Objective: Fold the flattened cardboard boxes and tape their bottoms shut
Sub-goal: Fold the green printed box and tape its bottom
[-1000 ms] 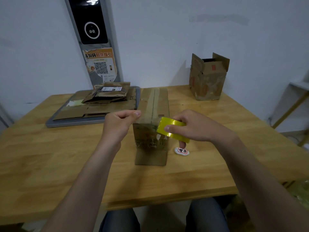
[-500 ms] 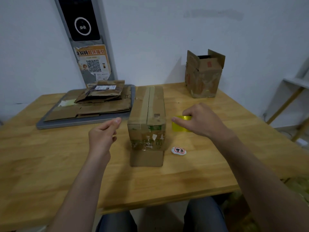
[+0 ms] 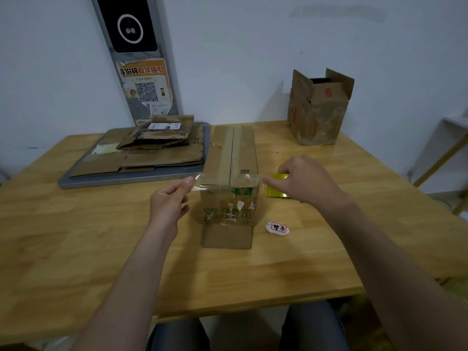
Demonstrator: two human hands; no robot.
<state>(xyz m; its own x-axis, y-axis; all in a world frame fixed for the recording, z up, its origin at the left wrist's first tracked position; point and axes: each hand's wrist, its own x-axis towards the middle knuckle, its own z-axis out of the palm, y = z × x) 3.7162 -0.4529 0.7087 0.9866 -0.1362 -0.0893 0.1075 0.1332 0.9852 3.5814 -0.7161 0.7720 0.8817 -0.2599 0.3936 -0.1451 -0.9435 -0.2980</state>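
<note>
A folded cardboard box (image 3: 231, 171) stands in the middle of the wooden table (image 3: 76, 236), its taped seam facing up and one flap lying flat towards me. A strip of clear tape (image 3: 225, 181) stretches across the box's near top edge. My left hand (image 3: 169, 201) pinches the strip's free end left of the box. My right hand (image 3: 301, 181) grips the yellow tape roll (image 3: 277, 186) right of the box.
Flattened cardboard boxes (image 3: 152, 150) lie stacked on a grey tray (image 3: 131, 178) at the back left. An assembled open box (image 3: 317, 107) stands at the back right by the wall. A small white tag (image 3: 277, 228) lies near the box's right side.
My right hand has carried the roll from the box's near face out to its right. My left hand has drawn back left, and a clear strip now spans the box's top edge.
</note>
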